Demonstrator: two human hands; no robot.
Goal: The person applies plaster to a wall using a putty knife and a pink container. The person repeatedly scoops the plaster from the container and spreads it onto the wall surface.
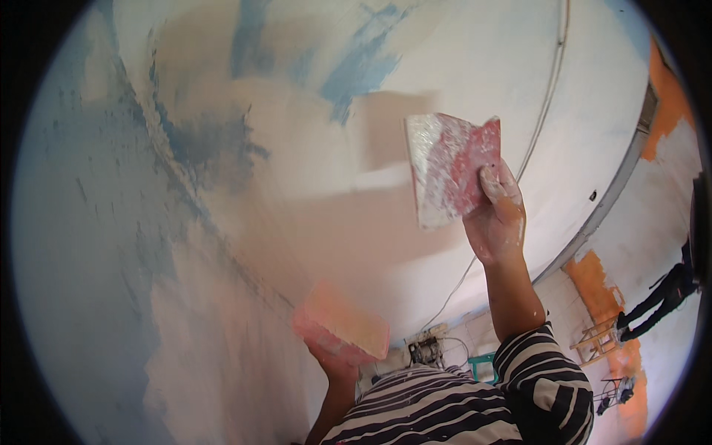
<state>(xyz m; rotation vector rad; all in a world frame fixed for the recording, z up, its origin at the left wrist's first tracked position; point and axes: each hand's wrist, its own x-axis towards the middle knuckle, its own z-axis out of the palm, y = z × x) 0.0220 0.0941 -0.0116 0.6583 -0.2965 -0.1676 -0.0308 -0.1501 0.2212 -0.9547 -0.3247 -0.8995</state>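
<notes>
Right hand (498, 215): I see it clamped on a flat, rectangular red board (461, 167) smeared with white paste, raised before the blue-patched white wall (489, 67).
Left hand (334, 362): I see it gripping a pink rectangular block (343, 320) from below, lower and left of the board.

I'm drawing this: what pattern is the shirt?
The shirt has dark and pale stripes; see head view.
</notes>
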